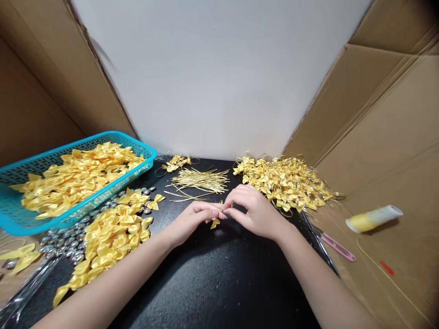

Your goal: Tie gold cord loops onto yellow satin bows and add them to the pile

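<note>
My left hand point(202, 215) and my right hand point(252, 209) meet over the middle of the black table. Between the left thumb and fingers is a small yellow ribbon bow point(215, 224), mostly hidden by the fingertips. The right thumb and index finger pinch a thin gold cord at the bow, only a short bit of it showing. Just beyond the hands lies a bundle of cut gold cords point(200, 180). To the left, loose yellow bows point(113, 237) are heaped beside shiny silver beads point(70, 240).
A turquoise basket point(137, 172) full of yellow bows stands at the left. Corded bows point(284, 180) are piled at the back right, with a few more point(176, 163) at the back. A pink cutter point(338, 246) and a yellow-white tube point(373, 219) lie right. Cardboard walls flank the table.
</note>
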